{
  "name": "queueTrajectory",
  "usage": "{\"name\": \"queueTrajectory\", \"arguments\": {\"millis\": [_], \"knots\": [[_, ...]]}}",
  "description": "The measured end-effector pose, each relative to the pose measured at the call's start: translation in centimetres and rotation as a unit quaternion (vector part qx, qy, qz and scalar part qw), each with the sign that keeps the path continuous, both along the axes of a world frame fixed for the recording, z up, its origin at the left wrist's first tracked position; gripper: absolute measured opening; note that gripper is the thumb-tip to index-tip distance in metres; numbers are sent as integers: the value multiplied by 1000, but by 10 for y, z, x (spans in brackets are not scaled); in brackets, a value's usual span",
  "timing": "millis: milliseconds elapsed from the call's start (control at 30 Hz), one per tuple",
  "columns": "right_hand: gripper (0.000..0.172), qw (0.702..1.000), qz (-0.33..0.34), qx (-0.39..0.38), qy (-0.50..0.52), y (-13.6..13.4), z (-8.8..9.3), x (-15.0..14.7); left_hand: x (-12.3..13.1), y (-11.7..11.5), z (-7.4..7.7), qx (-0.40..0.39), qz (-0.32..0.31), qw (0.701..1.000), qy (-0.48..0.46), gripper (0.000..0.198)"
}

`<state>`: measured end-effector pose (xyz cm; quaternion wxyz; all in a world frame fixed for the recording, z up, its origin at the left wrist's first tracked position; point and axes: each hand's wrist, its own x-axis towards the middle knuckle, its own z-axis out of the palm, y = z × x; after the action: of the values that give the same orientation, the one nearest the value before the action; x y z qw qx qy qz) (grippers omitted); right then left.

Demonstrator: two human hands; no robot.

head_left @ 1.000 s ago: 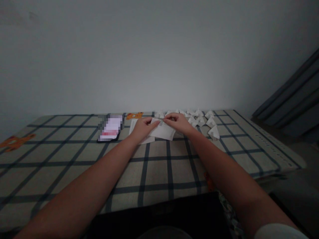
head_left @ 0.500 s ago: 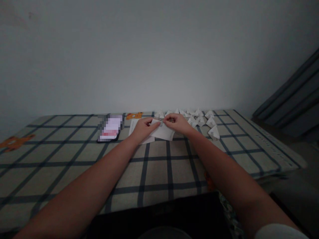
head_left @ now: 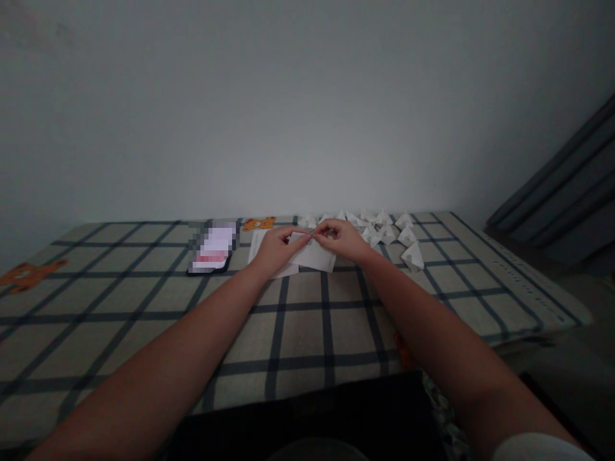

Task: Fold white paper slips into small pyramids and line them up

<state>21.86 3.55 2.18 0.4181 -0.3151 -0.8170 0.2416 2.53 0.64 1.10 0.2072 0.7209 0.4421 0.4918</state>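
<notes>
Between both hands is a white sheet of paper, its far edge pinched at the middle. My left hand is closed, thumb and fingers on the paper's upper left part. My right hand pinches the same far edge, its fingertips meeting those of the left. Under and left of my left hand lie more white paper sheets, partly covered. Beyond and to the right of my right hand stand several small folded paper boats in loose rows.
A phone with a blurred lit screen lies on the checked tablecloth at the left. Behind the table rises a pale wall. A grey curtain hangs at the right. Something black is at the near edge.
My fingertips have come closer together at the paper's far edge, the right ones shifting slightly left. The boats, phone and other sheets stay where they were.
</notes>
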Motion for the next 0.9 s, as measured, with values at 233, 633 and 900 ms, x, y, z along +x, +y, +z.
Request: {"name": "queueTrajectory", "arguments": {"millis": [233,633,900], "knots": [[15,1000,-7,9,-7,-3,2,-2,-1,1,-1,21,-14,1000,4,27],[15,1000,-5,19,-7,-3,2,0,0,-1,-1,32,-18,999,6,25],[9,999,19,34,-8,-4,4,0,0,0,-4,63,-5,998,22,22]]}}
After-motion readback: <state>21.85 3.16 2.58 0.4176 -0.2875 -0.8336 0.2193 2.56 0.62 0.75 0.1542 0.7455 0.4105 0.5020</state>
